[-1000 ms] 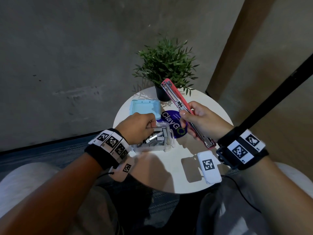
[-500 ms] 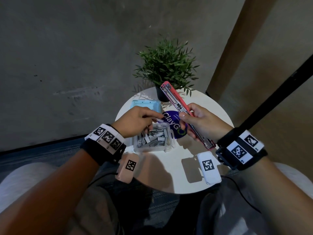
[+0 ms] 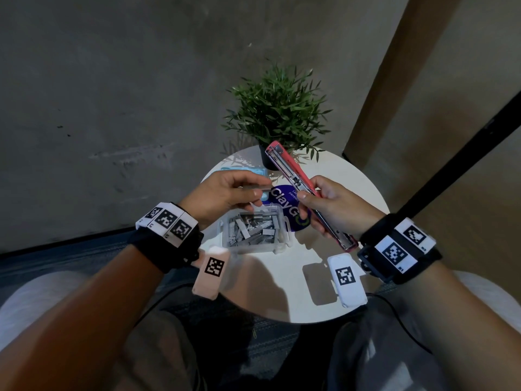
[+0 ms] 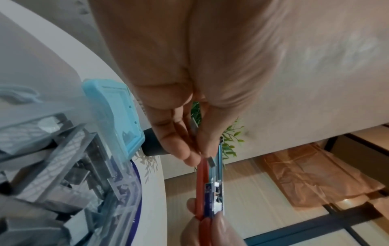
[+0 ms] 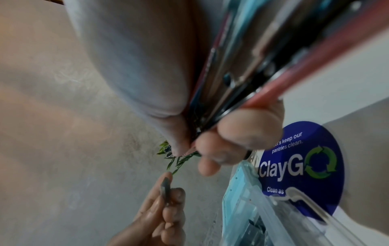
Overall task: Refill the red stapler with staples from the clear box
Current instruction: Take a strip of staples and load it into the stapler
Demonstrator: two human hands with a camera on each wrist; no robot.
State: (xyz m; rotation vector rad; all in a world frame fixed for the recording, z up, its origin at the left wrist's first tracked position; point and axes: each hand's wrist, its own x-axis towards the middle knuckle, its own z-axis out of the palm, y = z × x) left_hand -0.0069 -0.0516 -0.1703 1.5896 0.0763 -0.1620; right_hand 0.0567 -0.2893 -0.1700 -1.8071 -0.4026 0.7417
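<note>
My right hand [image 3: 324,210] grips the red stapler [image 3: 290,167], opened out flat with its metal staple channel facing up, slanting from the plant down toward my right wrist. My left hand [image 3: 239,190] is raised above the clear box [image 3: 255,231] and pinches a grey strip of staples [image 3: 263,188] between thumb and fingers, just left of the stapler. In the left wrist view the staple strip [image 4: 210,160] sits close beside the stapler's channel [image 4: 219,174]. The right wrist view shows the strip [image 5: 165,188] in my left fingers below the stapler [image 5: 263,79]. The box holds several loose strips.
A small round white table [image 3: 267,292] carries everything. A potted green plant [image 3: 277,108] stands at its far edge. The box's light blue lid [image 3: 242,172] lies behind my left hand, and a round blue ClayGo sticker [image 3: 290,210] marks the tabletop. A concrete wall rises behind.
My left hand has lifted out of the clear box with a staple strip and moved up and right toward the stapler. The right hand has kept the stapler nearly still.
</note>
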